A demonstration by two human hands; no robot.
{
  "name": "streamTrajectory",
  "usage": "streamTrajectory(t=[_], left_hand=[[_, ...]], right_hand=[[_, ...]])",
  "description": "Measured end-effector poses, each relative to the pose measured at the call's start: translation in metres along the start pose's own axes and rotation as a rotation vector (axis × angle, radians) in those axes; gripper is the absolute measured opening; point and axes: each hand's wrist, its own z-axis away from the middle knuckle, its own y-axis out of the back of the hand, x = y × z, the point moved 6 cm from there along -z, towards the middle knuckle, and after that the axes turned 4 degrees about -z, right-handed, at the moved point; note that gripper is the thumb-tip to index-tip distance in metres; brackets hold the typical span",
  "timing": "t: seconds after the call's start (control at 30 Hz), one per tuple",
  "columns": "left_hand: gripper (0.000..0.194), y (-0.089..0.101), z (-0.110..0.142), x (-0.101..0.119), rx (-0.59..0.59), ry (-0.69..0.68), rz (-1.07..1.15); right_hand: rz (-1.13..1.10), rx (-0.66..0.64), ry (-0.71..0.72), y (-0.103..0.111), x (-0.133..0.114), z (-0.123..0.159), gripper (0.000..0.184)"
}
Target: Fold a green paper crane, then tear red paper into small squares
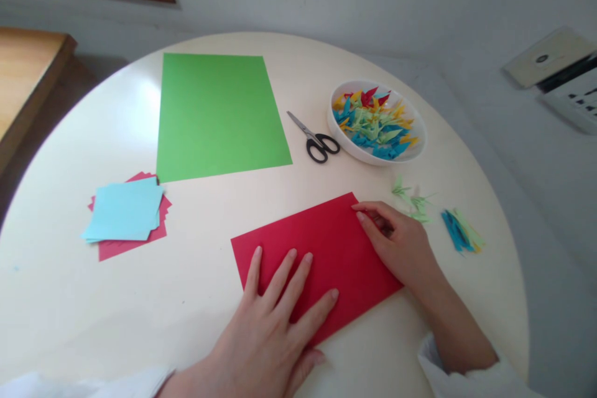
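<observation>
A red sheet of paper (321,230) lies at a slant near me on the round white table. My left hand (275,317) rests flat across its lower left part, fingers spread. At the sheet's upper right edge, my right hand (396,236) pinches the paper between thumb and index finger; the other fingers are curled and partly hidden. Several light green folded paper pieces (413,199) lie just beyond the right hand. Beyond the red sheet are black-handled scissors (319,143) with their blades closed, and a large green sheet (219,118).
A white bowl (342,140) holds many folded paper pieces in blue, green, yellow and red. On the left lies a stack of light blue squares (125,208) over red ones (133,249). Narrow folded strips (457,233) lie near the table's right edge. Behind the table stands a wall.
</observation>
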Motion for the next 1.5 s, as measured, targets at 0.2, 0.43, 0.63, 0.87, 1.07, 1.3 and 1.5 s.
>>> streamTrajectory(t=[0.2,0.43,0.63,0.87,1.07,1.3,1.5], left_hand=[[0.051,-0.0016,0.0015,-0.0004,-0.003,-0.007,-0.006],[0.053,-0.0014,0.0001,0.0001,-0.028,-0.026,-0.002],[0.055,-0.0014,0.0,0.0007,-0.016,-0.043,-0.029],[0.056,-0.002,0.001,0.001,-0.002,-0.032,-0.036],[0.055,-0.0013,0.0004,0.0006,-0.009,-0.023,-0.017],[0.053,-0.0016,-0.0001,-0.0005,-0.025,-0.019,0.002],[0.053,-0.0006,0.0009,-0.0001,0.004,-0.023,-0.006]], right_hand=[[0.001,-0.002,-0.016,0.0005,-0.0011,-0.0005,0.023],[0.0,-0.002,-0.013,0.0005,-0.0045,-0.001,0.023],[0.006,-0.002,-0.017,0.0015,-0.0049,-0.0008,0.023],[-0.001,-0.003,-0.034,0.0011,-0.0035,-0.0011,0.023],[0.002,0.006,-0.018,0.0016,-0.0045,-0.001,0.023],[0.019,0.01,-0.002,0.0012,-0.0057,-0.0009,0.022],[0.073,0.019,0.034,0.0012,-0.0092,-0.0004,0.022]])
